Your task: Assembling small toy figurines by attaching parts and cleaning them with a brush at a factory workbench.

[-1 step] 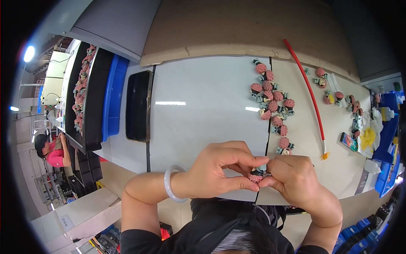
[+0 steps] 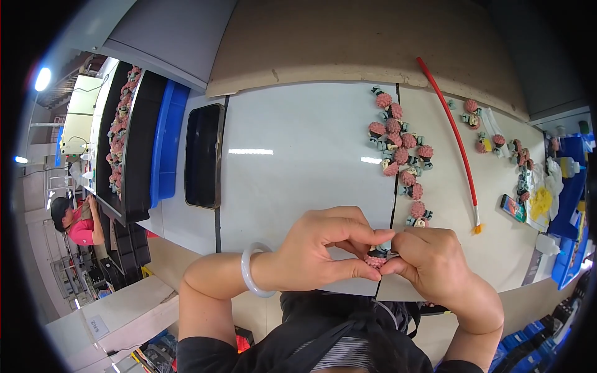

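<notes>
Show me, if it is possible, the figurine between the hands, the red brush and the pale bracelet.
Figurine (image 2: pixel 375 262): head view, on its pink bumpy part.
Red brush (image 2: pixel 459 139): head view, on its handle.
Pale bracelet (image 2: pixel 245 269): head view, left part of the ring.

A big pale table (image 2: pixel 292 186)

The table fills the middle. A wide brown board (image 2: pixel 348 50) crosses the top of the frame, with a grey panel (image 2: pixel 168 37) at upper left. A lamp (image 2: pixel 43 79) (it looks very bright) glows near the left edge. A white bench (image 2: pixel 134 304) sits at lower left, and pale floor (image 2: pixel 256 314) shows at lower middle.
</notes>
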Action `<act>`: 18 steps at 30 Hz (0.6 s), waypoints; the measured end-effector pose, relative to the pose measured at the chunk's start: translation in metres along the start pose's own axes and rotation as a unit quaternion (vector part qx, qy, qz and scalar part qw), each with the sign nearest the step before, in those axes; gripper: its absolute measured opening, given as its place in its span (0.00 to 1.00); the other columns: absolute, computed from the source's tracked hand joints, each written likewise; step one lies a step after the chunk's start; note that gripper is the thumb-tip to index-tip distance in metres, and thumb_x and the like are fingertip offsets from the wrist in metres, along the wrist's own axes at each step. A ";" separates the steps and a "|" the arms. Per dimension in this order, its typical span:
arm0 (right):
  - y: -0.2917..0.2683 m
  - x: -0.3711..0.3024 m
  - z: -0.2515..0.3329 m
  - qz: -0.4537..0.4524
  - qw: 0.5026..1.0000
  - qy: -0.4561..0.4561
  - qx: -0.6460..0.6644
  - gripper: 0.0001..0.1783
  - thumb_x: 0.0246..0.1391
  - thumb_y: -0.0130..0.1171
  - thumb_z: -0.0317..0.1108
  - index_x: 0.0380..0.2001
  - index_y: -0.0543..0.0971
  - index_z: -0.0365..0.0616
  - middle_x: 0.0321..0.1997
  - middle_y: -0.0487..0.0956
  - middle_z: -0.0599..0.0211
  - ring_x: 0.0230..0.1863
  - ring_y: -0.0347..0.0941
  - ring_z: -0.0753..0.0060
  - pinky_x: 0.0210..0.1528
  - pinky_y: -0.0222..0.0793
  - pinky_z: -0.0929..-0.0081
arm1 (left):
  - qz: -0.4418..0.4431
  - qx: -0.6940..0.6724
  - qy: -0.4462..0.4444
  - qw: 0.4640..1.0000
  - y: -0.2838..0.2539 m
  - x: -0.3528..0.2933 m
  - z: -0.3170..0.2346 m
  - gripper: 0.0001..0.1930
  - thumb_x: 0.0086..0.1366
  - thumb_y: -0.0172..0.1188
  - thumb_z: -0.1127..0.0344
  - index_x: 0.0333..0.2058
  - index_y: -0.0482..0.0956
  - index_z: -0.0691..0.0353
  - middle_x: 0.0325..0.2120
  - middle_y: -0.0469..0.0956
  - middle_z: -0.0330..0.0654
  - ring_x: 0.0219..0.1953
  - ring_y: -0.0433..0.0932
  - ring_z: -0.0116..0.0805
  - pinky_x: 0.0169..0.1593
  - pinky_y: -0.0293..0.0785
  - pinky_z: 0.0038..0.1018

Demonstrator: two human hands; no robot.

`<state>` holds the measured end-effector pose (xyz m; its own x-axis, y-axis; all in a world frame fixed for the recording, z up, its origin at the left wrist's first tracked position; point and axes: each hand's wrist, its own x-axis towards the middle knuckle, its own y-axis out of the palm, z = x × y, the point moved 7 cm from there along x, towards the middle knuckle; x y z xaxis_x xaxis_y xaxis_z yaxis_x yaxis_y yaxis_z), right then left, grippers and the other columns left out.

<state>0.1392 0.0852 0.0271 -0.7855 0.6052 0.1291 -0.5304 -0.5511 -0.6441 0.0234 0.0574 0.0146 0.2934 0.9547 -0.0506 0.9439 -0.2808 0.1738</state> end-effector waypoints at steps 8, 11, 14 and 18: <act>0.000 0.000 0.001 0.009 1.000 0.014 -0.001 0.16 0.38 0.62 0.41 0.18 0.68 0.44 0.13 0.63 0.68 0.13 0.64 0.65 0.14 0.58 0.71 | -0.017 0.102 0.058 0.993 -0.002 0.000 -0.008 0.25 0.36 0.72 0.73 0.38 0.78 0.65 0.23 0.72 0.39 0.24 0.71 0.25 0.27 0.67 0.19; 0.001 0.000 0.002 0.006 1.000 0.012 -0.007 0.16 0.38 0.63 0.41 0.19 0.68 0.44 0.13 0.63 0.68 0.14 0.64 0.65 0.14 0.58 0.71 | -0.028 0.095 0.052 0.994 -0.003 -0.001 -0.007 0.24 0.35 0.73 0.71 0.37 0.78 0.64 0.22 0.72 0.39 0.24 0.70 0.25 0.27 0.67 0.19; 0.003 0.000 0.004 0.021 1.000 -0.005 -0.001 0.16 0.38 0.63 0.40 0.19 0.68 0.43 0.13 0.63 0.67 0.14 0.64 0.65 0.14 0.58 0.71 | -0.020 0.106 0.057 0.992 -0.002 -0.001 -0.008 0.24 0.35 0.73 0.71 0.37 0.78 0.64 0.21 0.72 0.39 0.23 0.70 0.25 0.27 0.67 0.19; 0.002 0.000 0.002 0.007 1.000 0.010 0.002 0.16 0.38 0.63 0.40 0.19 0.68 0.43 0.13 0.63 0.67 0.14 0.64 0.66 0.14 0.58 0.71 | -0.024 0.113 0.057 0.992 -0.003 0.000 -0.009 0.24 0.35 0.73 0.71 0.37 0.78 0.65 0.21 0.72 0.39 0.23 0.71 0.25 0.27 0.68 0.18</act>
<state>0.1375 0.0828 0.0274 -0.7861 0.6093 0.1042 -0.5205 -0.5616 -0.6432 0.0196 0.0596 0.0233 0.2412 0.9686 0.0610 0.9698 -0.2382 -0.0519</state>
